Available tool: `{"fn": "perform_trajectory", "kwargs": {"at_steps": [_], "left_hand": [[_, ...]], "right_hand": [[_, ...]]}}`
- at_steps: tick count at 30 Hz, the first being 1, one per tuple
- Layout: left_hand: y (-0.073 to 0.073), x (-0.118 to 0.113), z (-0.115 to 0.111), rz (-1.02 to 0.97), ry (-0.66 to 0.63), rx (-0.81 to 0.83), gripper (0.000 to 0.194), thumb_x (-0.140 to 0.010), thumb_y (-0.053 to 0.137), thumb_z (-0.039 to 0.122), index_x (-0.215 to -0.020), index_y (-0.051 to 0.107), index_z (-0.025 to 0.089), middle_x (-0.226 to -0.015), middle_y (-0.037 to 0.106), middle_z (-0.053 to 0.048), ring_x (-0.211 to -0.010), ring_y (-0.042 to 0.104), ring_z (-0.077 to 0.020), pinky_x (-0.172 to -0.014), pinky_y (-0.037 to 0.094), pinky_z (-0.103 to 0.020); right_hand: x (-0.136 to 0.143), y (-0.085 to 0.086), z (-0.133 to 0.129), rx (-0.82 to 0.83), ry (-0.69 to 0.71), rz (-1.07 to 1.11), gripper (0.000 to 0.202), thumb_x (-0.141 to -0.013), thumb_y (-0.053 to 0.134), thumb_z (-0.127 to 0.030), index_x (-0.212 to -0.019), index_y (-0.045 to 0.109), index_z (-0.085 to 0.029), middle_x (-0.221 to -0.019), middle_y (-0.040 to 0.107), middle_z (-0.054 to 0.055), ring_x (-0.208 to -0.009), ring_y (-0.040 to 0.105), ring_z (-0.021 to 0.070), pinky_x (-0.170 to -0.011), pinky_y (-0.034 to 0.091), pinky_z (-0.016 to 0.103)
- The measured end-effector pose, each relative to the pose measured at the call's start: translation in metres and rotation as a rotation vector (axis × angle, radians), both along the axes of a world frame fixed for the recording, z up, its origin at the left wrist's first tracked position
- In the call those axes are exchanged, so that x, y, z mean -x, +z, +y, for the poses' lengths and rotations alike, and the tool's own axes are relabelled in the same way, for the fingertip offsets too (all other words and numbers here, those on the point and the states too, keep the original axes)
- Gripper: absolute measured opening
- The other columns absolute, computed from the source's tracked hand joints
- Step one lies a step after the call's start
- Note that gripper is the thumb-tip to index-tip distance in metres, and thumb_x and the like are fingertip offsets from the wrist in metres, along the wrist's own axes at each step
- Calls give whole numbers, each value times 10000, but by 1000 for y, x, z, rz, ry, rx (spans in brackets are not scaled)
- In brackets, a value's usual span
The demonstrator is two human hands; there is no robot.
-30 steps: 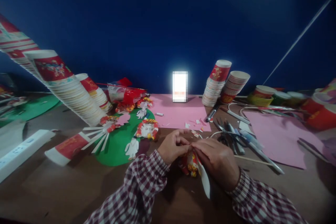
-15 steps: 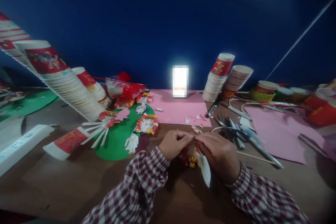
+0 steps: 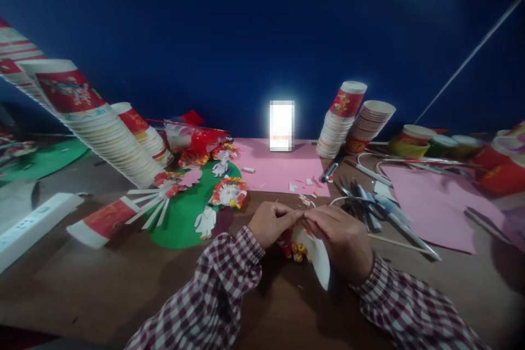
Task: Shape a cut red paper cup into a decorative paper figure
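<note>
My left hand [image 3: 271, 223] is closed, thumb and fingers pinched on a red and yellow paper craft piece [image 3: 299, 251]. Against it, fingertips nearly touching, my right hand [image 3: 340, 235] is closed on the same piece from the other side. A white curved paper flap [image 3: 320, 262] hangs down below my right palm. The fingertips hide the upper part of the craft. Small paper scraps [image 3: 305, 200] lie just beyond my fingers.
Tall paper cup stacks [image 3: 98, 126] lean at the left, with more stacks [image 3: 342, 120] behind right. Paper figures lie on a green sheet [image 3: 180, 219]. Scissors and pens [image 3: 371, 208] lie right, near pink paper [image 3: 438, 208]. A bright phone-like screen [image 3: 281, 126] stands at the back.
The paper piece has turned slightly between my hands, showing more of the white flap and the yellow trim. Both hands have barely moved.
</note>
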State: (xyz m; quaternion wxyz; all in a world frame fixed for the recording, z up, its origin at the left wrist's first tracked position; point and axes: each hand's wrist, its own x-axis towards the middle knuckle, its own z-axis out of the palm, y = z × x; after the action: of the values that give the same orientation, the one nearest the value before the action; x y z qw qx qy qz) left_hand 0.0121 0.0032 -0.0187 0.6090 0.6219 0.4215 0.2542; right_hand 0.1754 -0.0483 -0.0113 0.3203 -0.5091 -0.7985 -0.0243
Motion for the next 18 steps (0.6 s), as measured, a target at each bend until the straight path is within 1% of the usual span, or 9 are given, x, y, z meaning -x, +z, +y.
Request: {"fn": "perform_trajectory", "kwargs": {"at_steps": [3, 7, 11, 13, 18], "left_hand": [[2, 1, 0, 4, -20, -11, 407, -719, 509, 472, -707, 650, 91, -406, 465, 25, -345, 384, -58, -351, 297, -170], [5, -1, 0, 46, 47, -101, 325, -708, 542, 388, -666, 649, 84, -496, 544, -4, -434, 437, -68, -414, 334, -171], [7, -3, -1, 66, 91, -136, 275, -704, 546, 335, -729, 662, 88, -624, 629, -40, -543, 517, -107, -510, 405, -198], [9, -4, 0, 67, 102, -137, 255, -696, 558, 306, -770, 663, 86, -696, 653, -59, -608, 548, -126, -568, 430, -214], [9, -3, 0, 47, 106, -83, 218, -683, 575, 273, -774, 655, 91, -703, 656, -61, -626, 563, -131, -595, 443, -224]], "right_hand": [[1, -1, -1, -1, -5, -8, 157, -827, 459, -226, -873, 602, -184, -832, 622, 46, -798, 541, 143, -734, 409, 261], [1, -2, -1, -13, -24, -53, 190, -834, 448, -232, -935, 600, -178, -875, 626, 53, -825, 547, 149, -761, 409, 270], [0, -1, -1, -57, -62, -106, 216, -827, 466, -251, -980, 596, -172, -912, 629, 60, -853, 551, 159, -774, 412, 273], [-1, 1, -1, -69, -62, -141, 214, -827, 469, -252, -977, 600, -172, -915, 629, 60, -856, 549, 163, -777, 412, 278], [0, 9, -4, -105, -52, -247, 225, -826, 471, -235, -995, 595, -153, -922, 625, 81, -860, 541, 173, -797, 402, 301]]}}
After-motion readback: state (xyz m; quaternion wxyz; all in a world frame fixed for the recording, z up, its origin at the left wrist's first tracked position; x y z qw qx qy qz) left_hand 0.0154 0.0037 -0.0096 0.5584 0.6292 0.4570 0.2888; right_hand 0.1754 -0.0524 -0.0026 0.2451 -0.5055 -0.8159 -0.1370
